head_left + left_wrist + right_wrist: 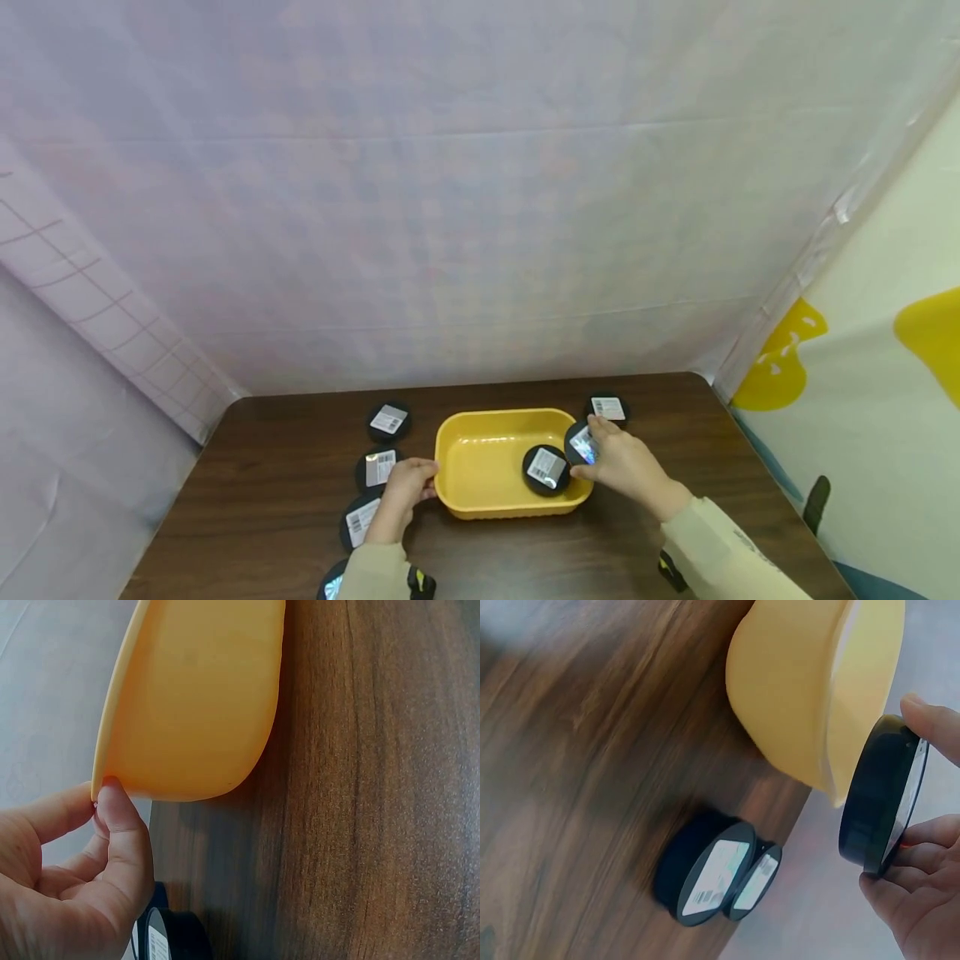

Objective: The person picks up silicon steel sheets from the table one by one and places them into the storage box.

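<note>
A yellow rectangular plastic basin [480, 504] stands on the table. My left hand [408, 485] pinches the left end of its rim; in the left wrist view the thumb [120, 806] lies against the outer wall. My right hand [626, 462] grips a flat round black container [874, 795] by its edge, thumb on one side and fingers on the other. That container has a shiny label and overlaps the basin's right rim in the head view. Inside the basin, at the right, lies another black container [546, 470] with a white barcode label.
Several similar black containers form a row left of the basin, from the far one [389, 422] to one partly behind my left sleeve [375, 571]. Beyond my right hand sits another container [607, 407]. A pale curtain [465, 250] hangs behind the brown wooden table [247, 483].
</note>
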`<state>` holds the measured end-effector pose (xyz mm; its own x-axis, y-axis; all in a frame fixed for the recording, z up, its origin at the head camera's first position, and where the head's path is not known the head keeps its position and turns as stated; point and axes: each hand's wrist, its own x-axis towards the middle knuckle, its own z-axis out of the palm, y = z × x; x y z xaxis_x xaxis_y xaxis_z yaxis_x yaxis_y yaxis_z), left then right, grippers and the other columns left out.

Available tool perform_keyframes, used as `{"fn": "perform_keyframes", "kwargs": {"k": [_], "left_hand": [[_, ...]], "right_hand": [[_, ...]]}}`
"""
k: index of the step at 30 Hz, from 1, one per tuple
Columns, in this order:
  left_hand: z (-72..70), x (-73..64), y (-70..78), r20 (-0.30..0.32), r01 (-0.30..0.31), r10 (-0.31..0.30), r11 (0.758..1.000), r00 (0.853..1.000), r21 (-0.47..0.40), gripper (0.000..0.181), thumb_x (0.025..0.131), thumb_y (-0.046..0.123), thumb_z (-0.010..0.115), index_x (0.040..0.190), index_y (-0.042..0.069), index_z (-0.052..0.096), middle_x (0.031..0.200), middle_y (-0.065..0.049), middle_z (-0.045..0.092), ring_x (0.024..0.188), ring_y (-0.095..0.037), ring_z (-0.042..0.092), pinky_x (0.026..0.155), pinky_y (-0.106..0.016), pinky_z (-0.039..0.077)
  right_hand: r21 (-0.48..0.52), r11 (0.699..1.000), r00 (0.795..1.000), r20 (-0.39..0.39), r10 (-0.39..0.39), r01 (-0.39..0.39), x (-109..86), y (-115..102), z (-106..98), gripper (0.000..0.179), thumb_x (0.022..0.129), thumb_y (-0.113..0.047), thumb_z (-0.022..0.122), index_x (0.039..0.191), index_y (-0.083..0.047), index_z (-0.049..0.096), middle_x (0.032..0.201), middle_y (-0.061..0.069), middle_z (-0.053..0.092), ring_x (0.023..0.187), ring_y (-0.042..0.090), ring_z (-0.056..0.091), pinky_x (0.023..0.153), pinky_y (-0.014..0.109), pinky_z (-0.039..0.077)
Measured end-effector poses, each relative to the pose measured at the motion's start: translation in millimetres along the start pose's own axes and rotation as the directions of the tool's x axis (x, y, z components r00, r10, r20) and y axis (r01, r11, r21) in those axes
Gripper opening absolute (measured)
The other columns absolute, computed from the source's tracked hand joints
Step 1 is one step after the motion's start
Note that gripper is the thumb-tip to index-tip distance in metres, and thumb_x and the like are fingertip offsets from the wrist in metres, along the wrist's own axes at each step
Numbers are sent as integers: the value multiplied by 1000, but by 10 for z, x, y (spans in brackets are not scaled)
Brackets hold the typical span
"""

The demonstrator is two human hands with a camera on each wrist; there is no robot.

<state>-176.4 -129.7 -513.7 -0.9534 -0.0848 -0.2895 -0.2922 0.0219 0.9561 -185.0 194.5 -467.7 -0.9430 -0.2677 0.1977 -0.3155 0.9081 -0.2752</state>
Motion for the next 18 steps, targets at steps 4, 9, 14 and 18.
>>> {"fn": "perform_keyframes", "kwargs": {"k": [4, 9, 14, 18], "left_hand": [[20, -4, -8, -9, -3, 3, 1000, 1000, -2, 26, 90, 1, 52, 102, -21, 52, 71, -7, 52, 58, -10, 50, 52, -18, 48], [25, -19, 2, 8, -9, 9, 1000, 1000, -6, 27, 89, 1, 52, 103, -22, 51, 70, -7, 52, 59, -11, 50, 53, -19, 48], [33, -39, 13, 2, -3, 3, 1000, 1000, -1, 26, 89, 1, 51, 102, -21, 52, 73, -9, 53, 61, -12, 51, 54, -20, 50], [39, -43, 23, -1, 1, -1, 1000, 1000, -3, 24, 89, 1, 52, 102, -20, 52, 74, -10, 53, 61, -12, 50, 55, -20, 50]], "right_hand": [[7, 1000, 1000, 10, -6, 6, 38, -34, 29, 90, 65, -44, 80, 126, 15, 48, 125, 32, 51, 111, 43, 54, 86, 52, 47], [6, 1000, 1000, 14, -7, 7, 47, -84, 81, 92, 64, -46, 80, 126, 15, 48, 124, 32, 51, 112, 42, 53, 86, 54, 46], [26, 999, 1000, 17, -19, 18, 57, -146, 124, 91, 64, -44, 81, 126, 14, 49, 126, 31, 51, 113, 42, 52, 88, 50, 47], [31, 999, 999, 29, -20, 19, 78, -182, 163, 91, 64, -43, 82, 126, 13, 49, 127, 30, 51, 116, 41, 50, 92, 48, 45]]}}
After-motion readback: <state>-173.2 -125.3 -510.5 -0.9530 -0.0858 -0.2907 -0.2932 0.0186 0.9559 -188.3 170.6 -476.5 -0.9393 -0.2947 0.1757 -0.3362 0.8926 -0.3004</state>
